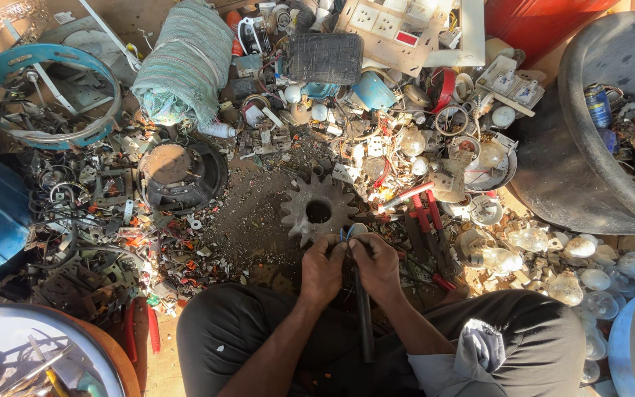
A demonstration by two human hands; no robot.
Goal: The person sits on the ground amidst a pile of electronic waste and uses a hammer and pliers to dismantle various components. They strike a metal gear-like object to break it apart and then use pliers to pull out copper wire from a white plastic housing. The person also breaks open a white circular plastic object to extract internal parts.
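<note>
Sitting cross-legged on the dirt floor, the person pinches a small bundle of thin blue wire [348, 234] between both hands — the left hand [323, 268] and right hand [376, 266] are each clenched on it, knuckles nearly touching. A dark slender rod [364, 320] runs down between the knees. Just beyond the fingers lies a rusty toothed metal gear wheel [317, 210], with red-handled pliers [426, 224] to its right among clear glass bulbs [531, 239].

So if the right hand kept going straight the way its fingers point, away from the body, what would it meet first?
Probably the large toothed gear lying flat on the ground just beyond the right hand. The fingers point up-frame and slightly left, towards its near teeth. Height is hard to judge, so the hand might pass above it.
</note>
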